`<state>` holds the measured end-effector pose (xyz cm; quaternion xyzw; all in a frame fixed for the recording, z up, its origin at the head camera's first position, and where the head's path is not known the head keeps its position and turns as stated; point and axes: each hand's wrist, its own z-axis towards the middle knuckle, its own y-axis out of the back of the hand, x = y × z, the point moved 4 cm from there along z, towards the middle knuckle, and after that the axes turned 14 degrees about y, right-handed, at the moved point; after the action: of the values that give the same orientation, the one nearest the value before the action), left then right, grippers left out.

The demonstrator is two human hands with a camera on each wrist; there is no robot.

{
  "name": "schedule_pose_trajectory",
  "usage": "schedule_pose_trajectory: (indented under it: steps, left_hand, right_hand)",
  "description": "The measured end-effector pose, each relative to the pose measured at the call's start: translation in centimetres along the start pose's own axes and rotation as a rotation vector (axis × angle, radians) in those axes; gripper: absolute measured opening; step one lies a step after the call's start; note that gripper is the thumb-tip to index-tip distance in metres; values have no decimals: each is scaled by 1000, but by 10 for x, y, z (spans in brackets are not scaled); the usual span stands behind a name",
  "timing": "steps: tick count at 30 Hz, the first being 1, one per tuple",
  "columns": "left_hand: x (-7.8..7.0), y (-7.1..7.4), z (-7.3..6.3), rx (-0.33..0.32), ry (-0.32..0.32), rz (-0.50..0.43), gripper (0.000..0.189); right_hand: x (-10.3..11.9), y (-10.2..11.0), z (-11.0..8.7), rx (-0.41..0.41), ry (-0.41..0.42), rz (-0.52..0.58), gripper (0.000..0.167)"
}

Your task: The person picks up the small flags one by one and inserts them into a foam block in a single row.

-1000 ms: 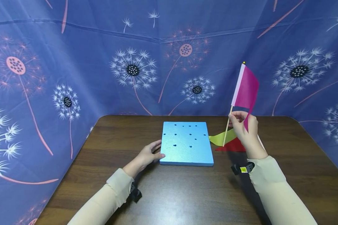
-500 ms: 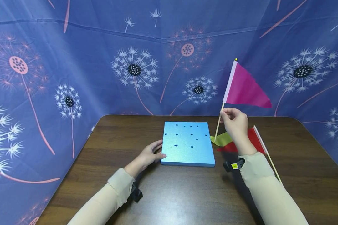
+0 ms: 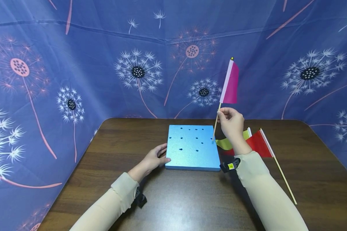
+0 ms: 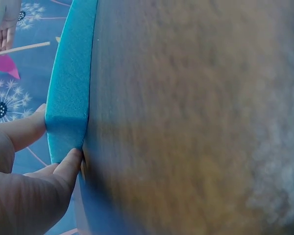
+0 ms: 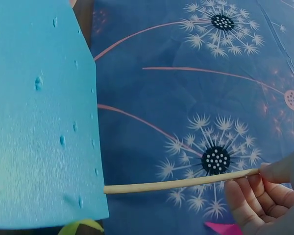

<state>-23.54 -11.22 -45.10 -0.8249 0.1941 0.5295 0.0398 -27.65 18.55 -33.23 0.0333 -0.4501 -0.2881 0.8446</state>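
On the brown table (image 3: 191, 199) we see a blue board (image 3: 191, 160) (perforated, we notice) and, to its right, a yellow flag (image 3: 225, 144) and a red flag (image 3: 260, 144).

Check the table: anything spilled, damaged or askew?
Nothing looks spilled or broken. Mildly odd: the holes in the blue board are unevenly spaced, and the red flag and yellow-green flag lie bunched together beside it.
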Motion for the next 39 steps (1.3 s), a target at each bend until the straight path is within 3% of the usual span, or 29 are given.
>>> schedule_pose_trajectory:
  steps: [14, 39]
  left_hand:
    - [1, -2, -1, -27, -3, 22, 69]
    - [-3, -1, -3, -45, -28, 68, 70]
  right_hand:
    - [12, -24, 7, -31, 95, 57, 16]
    - [19, -56, 12, -47, 93, 139, 15]
